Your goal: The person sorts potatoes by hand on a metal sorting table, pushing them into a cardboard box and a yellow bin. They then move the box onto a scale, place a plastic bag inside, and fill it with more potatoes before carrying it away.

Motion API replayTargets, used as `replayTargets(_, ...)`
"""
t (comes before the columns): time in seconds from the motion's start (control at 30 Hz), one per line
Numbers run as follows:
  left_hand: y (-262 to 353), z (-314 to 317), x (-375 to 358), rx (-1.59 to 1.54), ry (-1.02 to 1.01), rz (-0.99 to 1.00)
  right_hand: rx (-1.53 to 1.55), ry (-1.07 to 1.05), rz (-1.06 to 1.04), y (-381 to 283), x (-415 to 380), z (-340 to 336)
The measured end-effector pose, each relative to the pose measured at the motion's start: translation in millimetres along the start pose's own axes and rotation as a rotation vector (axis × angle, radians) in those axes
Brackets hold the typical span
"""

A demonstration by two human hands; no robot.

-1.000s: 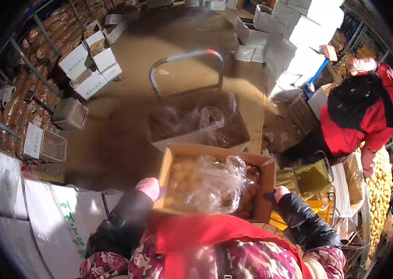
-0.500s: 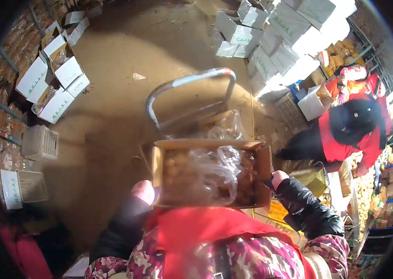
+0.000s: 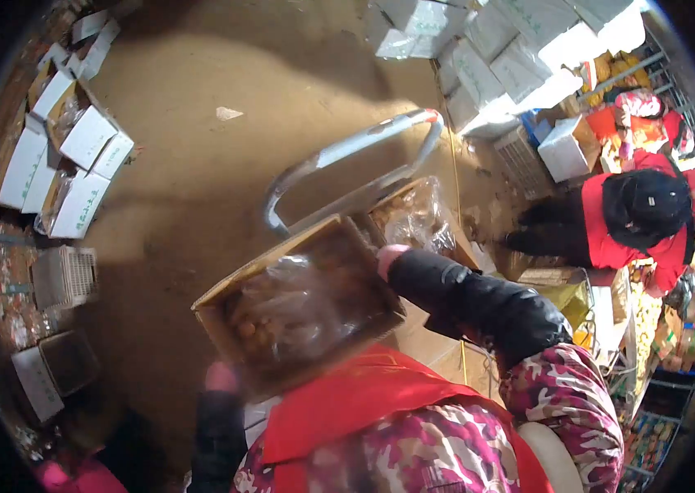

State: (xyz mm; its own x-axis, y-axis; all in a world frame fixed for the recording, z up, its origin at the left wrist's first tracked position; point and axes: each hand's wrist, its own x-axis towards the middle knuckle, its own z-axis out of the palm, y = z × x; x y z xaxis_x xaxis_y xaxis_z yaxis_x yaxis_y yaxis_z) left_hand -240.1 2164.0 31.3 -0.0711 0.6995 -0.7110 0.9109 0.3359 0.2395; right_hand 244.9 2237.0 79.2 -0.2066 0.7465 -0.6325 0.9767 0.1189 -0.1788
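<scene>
An open cardboard box [image 3: 302, 308], tilted and turned at an angle, is held in front of my body, with brown round items and clear plastic film inside. My right hand [image 3: 390, 260] grips its right end. At its lower left corner is my left hand [image 3: 221, 378], blurred but closed against the side. Just beyond the box stands a cart's metal handle [image 3: 347, 148]. A second open box [image 3: 417, 215] with plastic film lies beside the cart, behind my right hand.
White boxes stand at the left [image 3: 80, 201] and are stacked at the upper right [image 3: 495, 70]. Plastic crates [image 3: 65, 275] sit at the left. A person [image 3: 610, 214] in red and black bends at the right, near another person. Pink clothing shows at the lower left.
The held box has moved left and turned anticlockwise, with both hands still on it. The second box beside the cart now shows more fully. My view has shifted.
</scene>
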Motion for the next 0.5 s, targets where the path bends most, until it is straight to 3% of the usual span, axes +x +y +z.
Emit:
replayTargets(0.13, -9.3, 7.2, 18.8, 0.113, 0.005, -0.078, 0.080, 0.048, -0.011, 15.0, 30.8, -5.6)
replayTargets(0.33, -6.4, 4.1, 62.2, 0.101, 0.022, 0.046, 0.120, 0.112, -0.014, 31.9, 64.9, -18.9)
replayTargets(0.5, -0.3, 2.5, 69.0, 0.055, 0.026, 0.004, 0.150, 0.133, -0.002, 43.6, 78.3, -25.9)
